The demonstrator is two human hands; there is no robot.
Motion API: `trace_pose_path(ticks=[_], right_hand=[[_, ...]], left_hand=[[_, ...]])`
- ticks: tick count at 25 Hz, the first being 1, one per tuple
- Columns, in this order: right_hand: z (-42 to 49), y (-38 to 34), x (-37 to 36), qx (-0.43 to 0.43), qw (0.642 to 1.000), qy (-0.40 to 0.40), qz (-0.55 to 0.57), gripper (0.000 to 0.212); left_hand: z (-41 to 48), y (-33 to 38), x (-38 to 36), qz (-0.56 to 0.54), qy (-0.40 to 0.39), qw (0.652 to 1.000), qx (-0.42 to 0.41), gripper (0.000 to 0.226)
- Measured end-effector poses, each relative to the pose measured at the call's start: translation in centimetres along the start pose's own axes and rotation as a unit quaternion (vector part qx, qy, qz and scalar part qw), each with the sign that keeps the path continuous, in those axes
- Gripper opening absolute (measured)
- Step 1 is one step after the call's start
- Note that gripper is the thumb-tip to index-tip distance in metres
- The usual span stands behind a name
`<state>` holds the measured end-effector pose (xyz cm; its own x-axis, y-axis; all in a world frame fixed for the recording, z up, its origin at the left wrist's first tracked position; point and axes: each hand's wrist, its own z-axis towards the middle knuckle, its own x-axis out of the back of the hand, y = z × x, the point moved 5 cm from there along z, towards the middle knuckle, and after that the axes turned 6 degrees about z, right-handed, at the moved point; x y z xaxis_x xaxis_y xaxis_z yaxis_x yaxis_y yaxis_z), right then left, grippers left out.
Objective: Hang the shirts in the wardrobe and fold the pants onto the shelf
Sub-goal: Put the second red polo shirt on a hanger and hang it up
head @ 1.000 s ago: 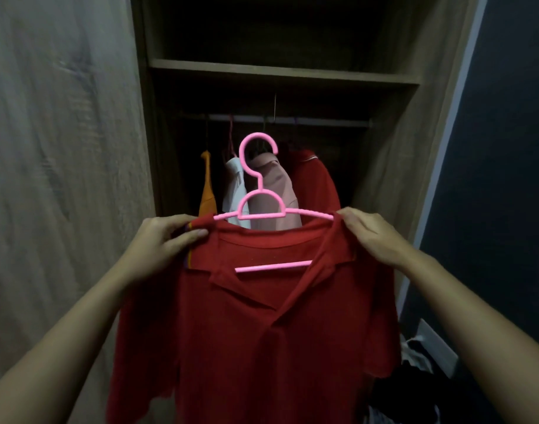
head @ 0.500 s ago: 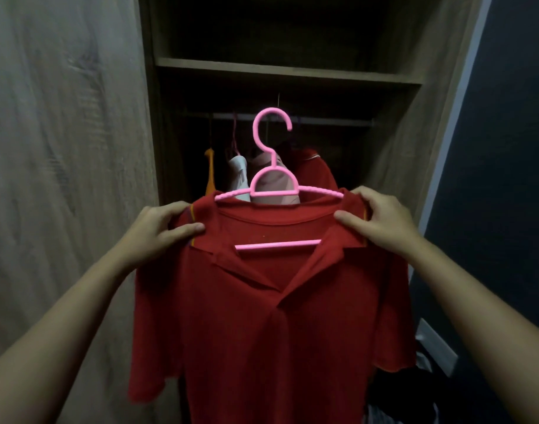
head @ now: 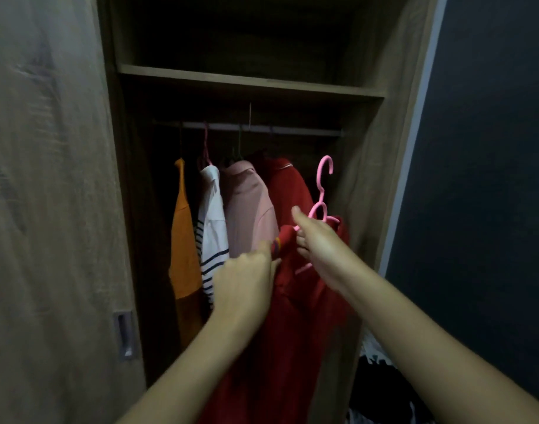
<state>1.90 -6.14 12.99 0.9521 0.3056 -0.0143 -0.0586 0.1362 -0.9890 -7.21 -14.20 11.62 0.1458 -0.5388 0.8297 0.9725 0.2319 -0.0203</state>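
At the far left stands the wardrobe's sliding door (head: pixel 48 209), wood-grained, with a recessed metal handle (head: pixel 125 334) low on its right edge. Beside it the wardrobe opens, dark inside, with a shelf (head: pixel 250 81) across the top and a rail (head: pixel 262 128) just under it.

Four garments hang from the rail, close together. Leftmost is an orange top (head: pixel 182 240), seen edge-on. Touching it is a white shirt (head: pixel 211 215) with dark stripes on its lower part. Next comes a pink shirt (head: pixel 250 203), then a hung red shirt (head: pixel 288 185) pressed against the pink one.

The left hand (head: pixel 245 286) reaches in below the pink shirt, its fingers clenched on the near shoulder of the red polo (head: pixel 280 332), where a striped trim shows at the edge. The polo hangs down from there between the two forearms, its lower part dropping out of view at the bottom.

The right hand (head: pixel 318 243) is just right of the left, thumb up, its fingers closed around the pink hanger (head: pixel 321 191) at the polo's collar. The hanger's hook points up, well below the rail and apart from it, near the wardrobe's right wall (head: pixel 369 194). The polo is on the hanger, turned edge-on towards the camera, just right of the hung red shirt.

Beyond the wall runs a pale strip, then a dark blue wall (head: pixel 491 179). Low on the right lies a heap of dark and white clothes (head: pixel 375 377), too dim to tell apart.
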Motion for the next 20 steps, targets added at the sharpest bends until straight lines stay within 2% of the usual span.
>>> trace_pose_path(ticks=[2, 4, 5, 6, 7, 8, 10, 11, 13, 17, 20], right_hand=[[0.5, -0.6, 1.8, -0.034, 0.997, 0.032, 0.060, 0.037], [0.8, -1.4, 4.0, -0.049, 0.992, 0.068, 0.092, 0.034], [1.1, -1.9, 5.2, -0.039, 0.992, 0.089, 0.084, 0.029], [1.5, -2.3, 6.5, -0.027, 0.992, 0.108, 0.053, 0.022], [2.2, -2.5, 7.7, -0.017, 0.993, 0.119, 0.003, 0.013], [3.0, -2.6, 8.7, -0.009, 0.990, 0.125, -0.061, 0.013], [5.3, -2.4, 10.7, -0.004, 0.976, 0.131, -0.176, 0.032], [6.3, -2.3, 11.3, 0.004, 0.967, 0.128, -0.220, 0.037], [8.4, -2.2, 12.5, 0.018, 0.950, 0.122, -0.287, 0.041], [12.8, -2.3, 14.5, 0.041, 0.931, 0.102, -0.348, 0.038], [15.8, -2.6, 15.4, 0.066, 0.925, 0.081, -0.366, 0.035]], left_hand=[[0.6, 2.2, -0.2, -0.070, -0.035, 0.997, -0.019, 0.036], [1.4, 3.4, -0.6, -0.211, -0.127, 0.968, -0.053, 0.052], [1.8, 3.8, -0.8, -0.284, -0.178, 0.940, -0.060, 0.060], [2.6, 3.6, -1.3, -0.330, -0.196, 0.922, -0.050, 0.063], [3.9, 3.1, -1.9, -0.347, -0.176, 0.921, -0.027, 0.061], [5.5, 2.5, -2.5, -0.336, -0.135, 0.932, 0.000, 0.054], [8.7, 2.1, -3.9, -0.285, -0.034, 0.958, 0.024, 0.036], [10.2, 2.6, -4.4, -0.263, 0.001, 0.965, 0.013, 0.030], [13.9, 4.2, -5.6, -0.222, 0.028, 0.974, -0.027, 0.032], [22.4, 7.5, -8.4, -0.158, -0.015, 0.986, -0.057, 0.049], [26.8, 8.9, -11.8, -0.166, -0.101, 0.981, -0.017, 0.053]])
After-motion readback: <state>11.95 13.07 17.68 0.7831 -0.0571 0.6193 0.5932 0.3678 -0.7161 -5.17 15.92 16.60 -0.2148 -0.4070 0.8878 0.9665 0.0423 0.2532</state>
